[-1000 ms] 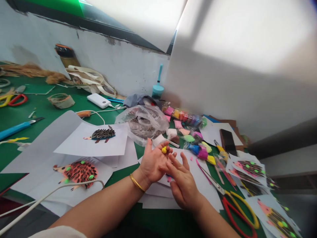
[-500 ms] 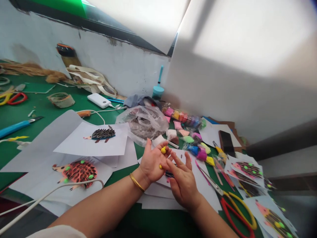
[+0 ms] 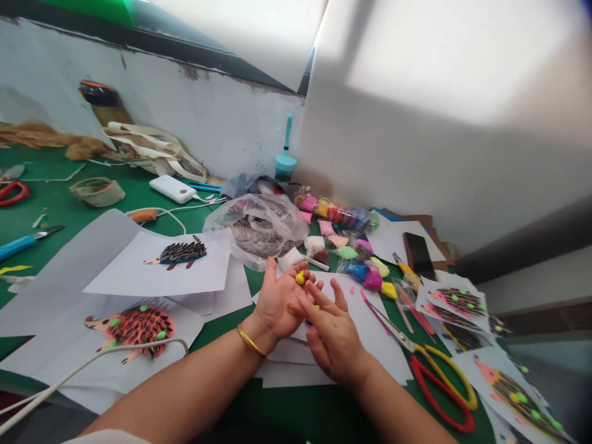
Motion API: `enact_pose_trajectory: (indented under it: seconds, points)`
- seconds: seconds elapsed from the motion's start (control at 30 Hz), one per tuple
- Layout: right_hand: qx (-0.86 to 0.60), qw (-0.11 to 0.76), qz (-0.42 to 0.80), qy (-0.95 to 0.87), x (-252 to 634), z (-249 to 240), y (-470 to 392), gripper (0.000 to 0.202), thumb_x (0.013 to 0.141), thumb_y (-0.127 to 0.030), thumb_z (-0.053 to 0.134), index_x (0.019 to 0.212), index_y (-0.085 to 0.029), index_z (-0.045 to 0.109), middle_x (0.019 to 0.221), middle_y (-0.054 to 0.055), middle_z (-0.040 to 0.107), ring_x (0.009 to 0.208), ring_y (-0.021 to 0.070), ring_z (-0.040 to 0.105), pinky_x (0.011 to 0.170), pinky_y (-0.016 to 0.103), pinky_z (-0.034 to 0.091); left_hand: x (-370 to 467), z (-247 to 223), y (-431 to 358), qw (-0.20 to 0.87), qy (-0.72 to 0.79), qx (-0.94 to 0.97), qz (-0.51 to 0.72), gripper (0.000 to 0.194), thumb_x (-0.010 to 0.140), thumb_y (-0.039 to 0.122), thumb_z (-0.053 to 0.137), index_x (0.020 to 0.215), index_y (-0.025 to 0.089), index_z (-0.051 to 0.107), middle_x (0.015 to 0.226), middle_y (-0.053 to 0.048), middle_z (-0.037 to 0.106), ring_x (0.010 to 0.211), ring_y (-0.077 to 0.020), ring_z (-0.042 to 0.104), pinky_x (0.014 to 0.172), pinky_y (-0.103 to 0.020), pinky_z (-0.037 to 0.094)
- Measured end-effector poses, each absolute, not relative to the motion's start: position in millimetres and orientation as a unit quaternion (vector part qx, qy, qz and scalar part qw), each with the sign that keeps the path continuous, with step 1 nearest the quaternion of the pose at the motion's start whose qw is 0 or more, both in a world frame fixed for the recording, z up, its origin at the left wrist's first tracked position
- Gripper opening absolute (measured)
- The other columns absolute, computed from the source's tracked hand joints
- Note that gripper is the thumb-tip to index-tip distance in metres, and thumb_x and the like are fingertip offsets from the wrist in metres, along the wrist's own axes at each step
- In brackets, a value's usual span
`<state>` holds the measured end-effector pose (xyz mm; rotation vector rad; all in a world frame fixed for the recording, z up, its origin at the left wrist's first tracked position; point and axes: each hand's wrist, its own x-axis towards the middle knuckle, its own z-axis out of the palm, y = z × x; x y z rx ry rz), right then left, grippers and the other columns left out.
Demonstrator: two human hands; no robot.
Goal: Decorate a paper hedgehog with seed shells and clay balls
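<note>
My left hand lies palm up with a gold bangle at the wrist, holding small yellow clay pieces; one yellow ball rests at its fingers. My right hand reaches across that palm, fingers spread and fingertips over it, partly hiding another yellow piece. Beneath both hands lie white sheets. To the left, one paper carries a dark seed hedgehog and another a pink seed hedgehog with green dots.
Scissors lie right of my hands, beside more hedgehog pictures. Behind are a plastic bag of seeds, coloured clay packets and a phone. A white cable crosses the lower left. A power bank sits farther back.
The view has shifted slightly, so most table objects appear farther left. My right fingers have moved a little over my left palm, and the lower yellow piece is more covered.
</note>
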<state>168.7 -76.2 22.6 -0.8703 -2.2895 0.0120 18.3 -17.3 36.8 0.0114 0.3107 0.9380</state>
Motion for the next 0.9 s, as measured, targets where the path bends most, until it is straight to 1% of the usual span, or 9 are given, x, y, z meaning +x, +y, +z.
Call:
enact_pose_trajectory:
  seconds: [0.07, 0.17, 0.33, 0.43, 0.5, 0.57, 0.67, 0.77, 0.9]
  points:
    - [-0.338, 0.361, 0.005, -0.869, 170, 23, -77, 0.064, 0.085, -0.013, 0.042, 0.149, -0.017, 0.034, 0.123, 0.007, 0.070, 0.141, 0.0264, 0.039, 0.119, 0.065, 0.013, 18, 37, -18, 0.881, 0.147, 0.010, 0.449, 0.066, 0.091, 0.070, 0.029, 0.095, 0.014, 0.063, 0.082, -0.009, 0.060, 0.082, -0.0224, 0.063, 0.077, -0.037, 0.055]
    - [-0.299, 0.365, 0.009, -0.882, 169, 24, -78, 0.060, 0.085, -0.014, 0.043, 0.144, -0.018, 0.041, 0.116, 0.006, 0.073, 0.139, 0.0249, 0.043, 0.120, 0.061, 0.016, 18, 38, -18, 0.876, 0.153, 0.006, 0.457, 0.065, 0.091, 0.069, 0.031, 0.093, 0.014, 0.063, 0.081, -0.008, 0.060, 0.080, -0.0208, 0.063, 0.083, -0.041, 0.055]
    - [-0.327, 0.371, -0.011, -0.869, 165, 25, -78, 0.053, 0.083, -0.012, 0.045, 0.135, -0.019, 0.051, 0.120, 0.008, 0.071, 0.137, 0.0247, 0.046, 0.121, 0.059, 0.014, 19, 40, -18, 0.867, 0.171, 0.013, 0.467, 0.066, 0.091, 0.070, 0.030, 0.092, 0.013, 0.063, 0.080, -0.009, 0.060, 0.079, -0.0218, 0.063, 0.084, -0.044, 0.056]
    - [-0.299, 0.383, -0.020, -0.874, 164, 24, -78, 0.056, 0.081, -0.011, 0.046, 0.136, -0.021, 0.050, 0.110, 0.004, 0.075, 0.137, 0.0243, 0.046, 0.121, 0.058, 0.015, 19, 40, -16, 0.861, 0.184, 0.007, 0.475, 0.065, 0.090, 0.071, 0.033, 0.092, 0.013, 0.063, 0.079, -0.009, 0.059, 0.080, -0.0222, 0.063, 0.082, -0.043, 0.057]
    - [-0.272, 0.370, -0.029, -0.888, 162, 23, -78, 0.057, 0.081, -0.014, 0.048, 0.138, -0.021, 0.049, 0.111, 0.003, 0.075, 0.138, 0.0247, 0.044, 0.121, 0.056, 0.015, 19, 38, -15, 0.856, 0.198, 0.002, 0.478, 0.065, 0.089, 0.071, 0.034, 0.093, 0.013, 0.063, 0.078, -0.009, 0.059, 0.078, -0.0214, 0.062, 0.082, -0.042, 0.057]
    - [-0.284, 0.369, -0.039, -0.884, 161, 23, -78, 0.056, 0.082, -0.015, 0.049, 0.138, -0.021, 0.049, 0.112, 0.004, 0.075, 0.139, 0.0250, 0.043, 0.122, 0.057, 0.013, 19, 37, -14, 0.856, 0.198, 0.005, 0.477, 0.064, 0.089, 0.071, 0.035, 0.094, 0.013, 0.063, 0.079, -0.009, 0.059, 0.078, -0.0208, 0.062, 0.082, -0.041, 0.057]
    - [-0.313, 0.386, -0.035, -0.867, 159, 24, -77, 0.055, 0.081, -0.012, 0.047, 0.136, -0.022, 0.051, 0.104, 0.003, 0.077, 0.138, 0.0231, 0.045, 0.122, 0.056, 0.013, 19, 36, -14, 0.858, 0.188, 0.011, 0.478, 0.063, 0.090, 0.070, 0.035, 0.094, 0.013, 0.063, 0.080, -0.010, 0.060, 0.079, -0.0210, 0.063, 0.081, -0.040, 0.057]
    - [-0.282, 0.385, -0.032, -0.878, 159, 24, -78, 0.057, 0.080, -0.012, 0.047, 0.136, -0.021, 0.051, 0.109, 0.003, 0.076, 0.138, 0.0227, 0.045, 0.121, 0.054, 0.017, 19, 37, -14, 0.857, 0.194, 0.007, 0.477, 0.065, 0.089, 0.071, 0.034, 0.092, 0.013, 0.063, 0.078, -0.009, 0.059, 0.078, -0.0209, 0.062, 0.082, -0.042, 0.057]
    - [-0.331, 0.385, -0.033, -0.861, 162, 22, -79, 0.054, 0.081, -0.011, 0.048, 0.134, -0.021, 0.052, 0.118, 0.007, 0.072, 0.137, 0.0248, 0.046, 0.121, 0.058, 0.014, 19, 39, -15, 0.854, 0.192, 0.004, 0.483, 0.065, 0.090, 0.071, 0.034, 0.092, 0.013, 0.063, 0.079, -0.009, 0.059, 0.078, -0.0210, 0.063, 0.082, -0.042, 0.057]
